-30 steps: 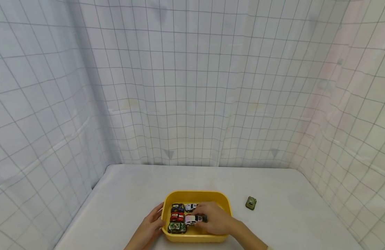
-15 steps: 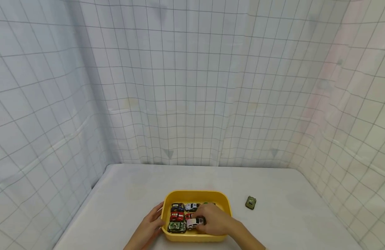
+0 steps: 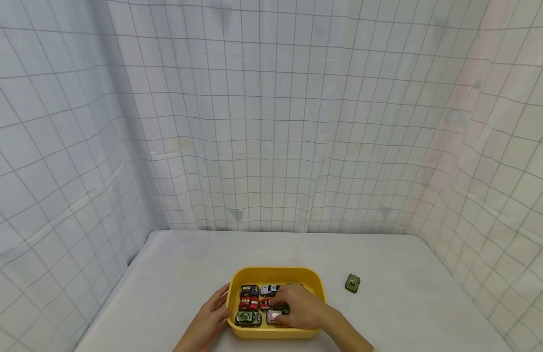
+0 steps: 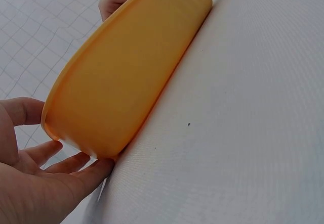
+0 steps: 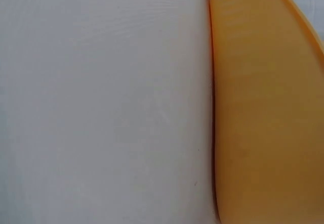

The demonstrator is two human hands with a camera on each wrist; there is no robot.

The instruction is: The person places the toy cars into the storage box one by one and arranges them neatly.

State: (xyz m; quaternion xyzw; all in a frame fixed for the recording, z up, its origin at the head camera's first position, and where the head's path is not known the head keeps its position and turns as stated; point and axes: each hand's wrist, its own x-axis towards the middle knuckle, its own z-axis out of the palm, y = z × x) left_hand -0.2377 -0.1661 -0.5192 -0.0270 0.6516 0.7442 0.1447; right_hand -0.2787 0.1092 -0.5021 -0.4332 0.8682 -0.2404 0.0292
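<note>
A yellow tray point(image 3: 278, 333) on the white table holds several toy cars. My left hand point(image 3: 210, 318) grips its left wall, thumb at the rim and fingers spread along the outside point(image 4: 76, 166). Inside, my right hand point(image 3: 300, 309) holds a white and pink checkered toy car point(image 3: 273, 317) between thumb and fingers and hides its right part. Left of that car sits a green camouflage car point(image 3: 248, 319). Behind are a red car point(image 3: 248, 303), another red car point(image 3: 265, 304) partly under my fingers, a dark blue car point(image 3: 249, 290) and a white car point(image 3: 269, 290).
A green toy tank point(image 3: 352, 282) lies on the table point(image 3: 399, 293) right of the tray. Something green point(image 3: 293, 284) shows behind my right hand in the tray. White grid-patterned curtains point(image 3: 271, 122) enclose the back and sides.
My right hand has brought the checkered car toward the tray's front and lowered it beside the camouflage car, uncovering the second red car. The left hand stays at the tray's left wall.
</note>
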